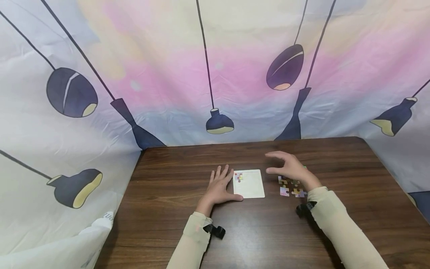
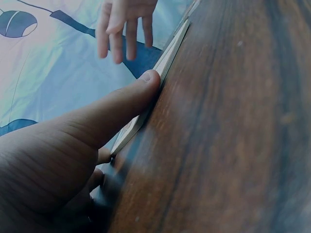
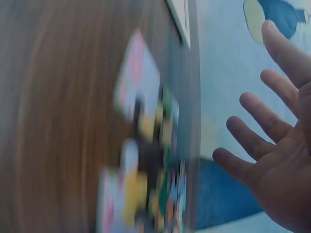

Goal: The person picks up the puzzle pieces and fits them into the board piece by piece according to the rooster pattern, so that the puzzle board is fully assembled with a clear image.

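Note:
A white square puzzle board (image 1: 250, 185) lies on the brown wooden table (image 1: 168, 179), with one small coloured piece (image 1: 239, 176) at its upper left corner. My left hand (image 1: 219, 185) lies flat on the table beside the board's left edge, thumb (image 2: 127, 104) pressed along the board's edge (image 2: 165, 63). My right hand (image 1: 289, 167) hovers with fingers spread over the loose puzzle pieces (image 1: 290, 186), holding nothing. In the right wrist view the pieces (image 3: 146, 174) are blurred and the fingers (image 3: 257, 141) are spread apart.
A printed cloth with dark hanging lamps (image 1: 215, 74) encloses the table at the back and both sides. White cloth bunches at the lower left (image 1: 60, 246). The table's far right corner (image 1: 359, 140) is rounded.

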`<state>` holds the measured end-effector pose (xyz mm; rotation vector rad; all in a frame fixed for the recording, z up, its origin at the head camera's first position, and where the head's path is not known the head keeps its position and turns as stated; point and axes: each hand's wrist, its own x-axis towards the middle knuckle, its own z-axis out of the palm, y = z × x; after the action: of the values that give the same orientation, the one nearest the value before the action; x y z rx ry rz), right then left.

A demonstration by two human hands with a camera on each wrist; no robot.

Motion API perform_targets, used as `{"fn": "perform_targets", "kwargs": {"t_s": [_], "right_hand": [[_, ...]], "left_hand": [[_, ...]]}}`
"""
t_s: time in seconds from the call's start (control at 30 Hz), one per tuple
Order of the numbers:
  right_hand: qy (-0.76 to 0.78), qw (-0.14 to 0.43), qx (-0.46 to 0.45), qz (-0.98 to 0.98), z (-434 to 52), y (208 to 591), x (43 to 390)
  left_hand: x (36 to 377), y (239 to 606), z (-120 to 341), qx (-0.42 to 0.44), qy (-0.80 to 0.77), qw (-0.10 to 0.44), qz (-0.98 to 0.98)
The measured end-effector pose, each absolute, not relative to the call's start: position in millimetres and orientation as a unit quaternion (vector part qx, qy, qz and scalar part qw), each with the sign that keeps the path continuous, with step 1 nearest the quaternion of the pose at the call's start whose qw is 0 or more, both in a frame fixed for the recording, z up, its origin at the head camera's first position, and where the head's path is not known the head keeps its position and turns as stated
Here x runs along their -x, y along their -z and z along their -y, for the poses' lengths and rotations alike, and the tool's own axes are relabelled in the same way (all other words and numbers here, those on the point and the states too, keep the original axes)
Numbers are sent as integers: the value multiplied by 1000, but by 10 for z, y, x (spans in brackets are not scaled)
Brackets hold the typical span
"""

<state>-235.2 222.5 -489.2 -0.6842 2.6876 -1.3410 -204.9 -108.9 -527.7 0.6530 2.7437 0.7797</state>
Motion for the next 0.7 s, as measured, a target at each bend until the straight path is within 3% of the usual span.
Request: {"fn": "perform_targets", "kwargs": {"t_s": [0.7], "right_hand": [[400,53,159,-901,-3042,4946,2261]], "left_hand": [[2042,5285,1087,-223,-266,104,-932]]}}
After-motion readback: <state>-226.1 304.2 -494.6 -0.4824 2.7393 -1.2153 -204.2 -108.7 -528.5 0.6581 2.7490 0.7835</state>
